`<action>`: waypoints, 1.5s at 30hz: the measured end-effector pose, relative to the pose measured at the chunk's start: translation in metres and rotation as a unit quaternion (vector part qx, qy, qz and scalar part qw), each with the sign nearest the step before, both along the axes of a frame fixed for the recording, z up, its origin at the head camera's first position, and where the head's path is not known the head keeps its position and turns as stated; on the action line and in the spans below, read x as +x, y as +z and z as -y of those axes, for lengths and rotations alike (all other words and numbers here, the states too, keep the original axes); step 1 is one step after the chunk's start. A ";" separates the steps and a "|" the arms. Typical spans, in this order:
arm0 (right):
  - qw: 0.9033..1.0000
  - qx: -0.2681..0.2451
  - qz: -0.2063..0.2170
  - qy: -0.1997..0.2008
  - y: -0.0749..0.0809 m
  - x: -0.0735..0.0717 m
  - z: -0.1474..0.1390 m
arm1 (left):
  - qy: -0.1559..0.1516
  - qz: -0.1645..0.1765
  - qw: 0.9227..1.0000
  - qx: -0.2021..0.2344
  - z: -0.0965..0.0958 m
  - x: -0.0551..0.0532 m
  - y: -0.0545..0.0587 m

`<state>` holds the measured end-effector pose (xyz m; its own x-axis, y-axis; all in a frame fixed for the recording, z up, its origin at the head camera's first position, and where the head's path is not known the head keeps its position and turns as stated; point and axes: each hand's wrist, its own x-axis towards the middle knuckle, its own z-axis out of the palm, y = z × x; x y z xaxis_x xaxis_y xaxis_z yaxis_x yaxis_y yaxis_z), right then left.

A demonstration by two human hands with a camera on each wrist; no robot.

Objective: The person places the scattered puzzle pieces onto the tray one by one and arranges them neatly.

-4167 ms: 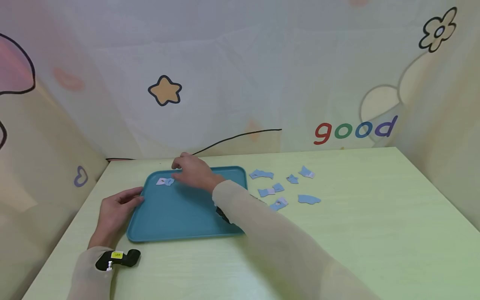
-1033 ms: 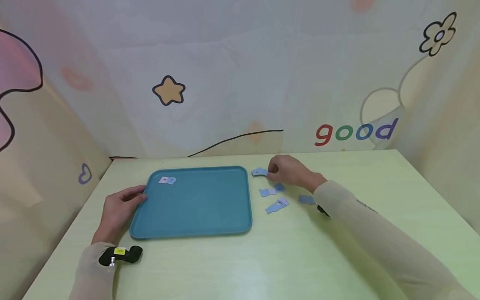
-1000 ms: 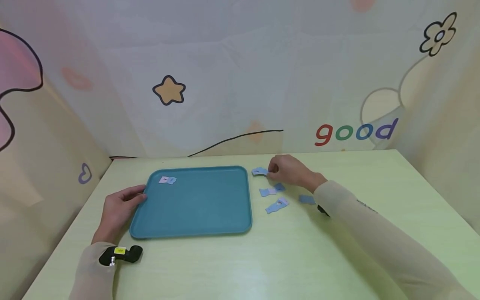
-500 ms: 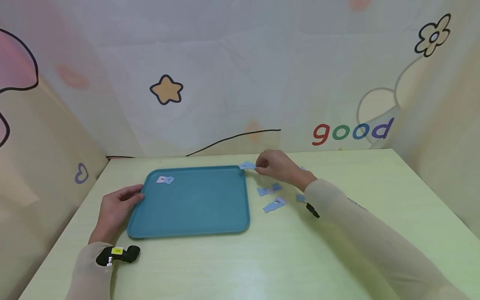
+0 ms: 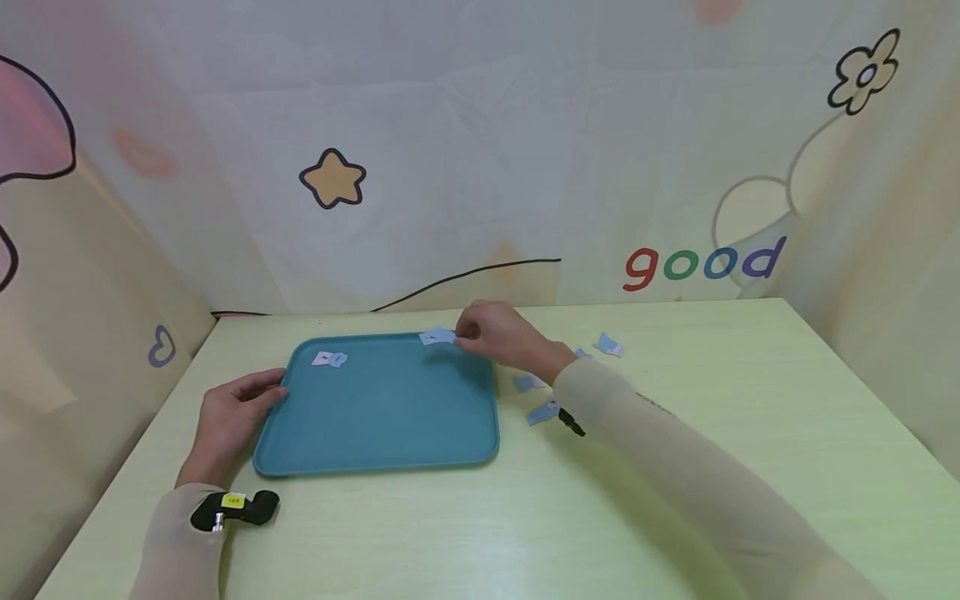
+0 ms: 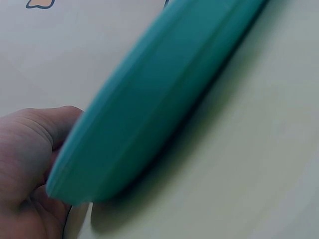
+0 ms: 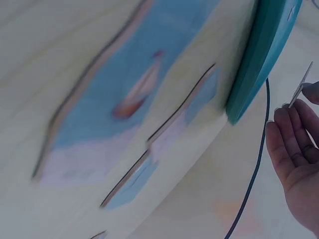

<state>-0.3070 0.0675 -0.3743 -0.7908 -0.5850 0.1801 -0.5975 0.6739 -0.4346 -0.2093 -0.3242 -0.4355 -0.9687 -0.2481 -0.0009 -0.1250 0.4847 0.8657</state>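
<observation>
Between thumb and fingertips my right hand (image 5: 498, 333) pinches a light-blue jigsaw puzzle piece (image 5: 437, 336), held over the far edge of the teal tray (image 5: 375, 417), toward its right side. The right wrist view shows the same puzzle piece (image 7: 301, 85) edge-on as a thin sliver, the other fingers curved below it. At the tray's left rim, my left hand (image 5: 231, 421) grips the edge, with the thumb and fingers at the rim. Two joined-looking puzzle pieces (image 5: 330, 359), one pinkish and one blue, lie in the tray's far left corner.
Right of the tray, several more pieces lie on the table (image 5: 675, 467), including a far one (image 5: 609, 344) and one near the tray (image 5: 543, 412), partly covered by my right sleeve. A sailboat shows on one piece (image 7: 107, 104) in the right wrist view. A printed curtain (image 5: 465, 167) stands behind.
My right hand has picked up the blue puzzle piece from beside the tray and carried it left, over the tray's far edge. The left hand stays at the left rim.
</observation>
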 end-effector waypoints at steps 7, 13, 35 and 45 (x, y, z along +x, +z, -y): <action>0.999 0.034 0.003 -0.001 0.001 0.002 0.030 | 0.004 0.007 1.000 0.009 -0.001 0.000 0.001; 0.999 0.049 0.004 0.014 0.000 0.001 0.051 | 0.004 0.009 1.000 0.006 0.000 0.000 0.001; 0.998 0.059 0.016 0.020 -0.009 -0.009 0.094 | -0.003 0.001 1.000 0.000 0.000 0.001 0.004; 0.993 0.111 0.007 0.032 -0.013 -0.012 0.102 | -0.002 0.006 1.000 -0.007 0.000 0.001 0.004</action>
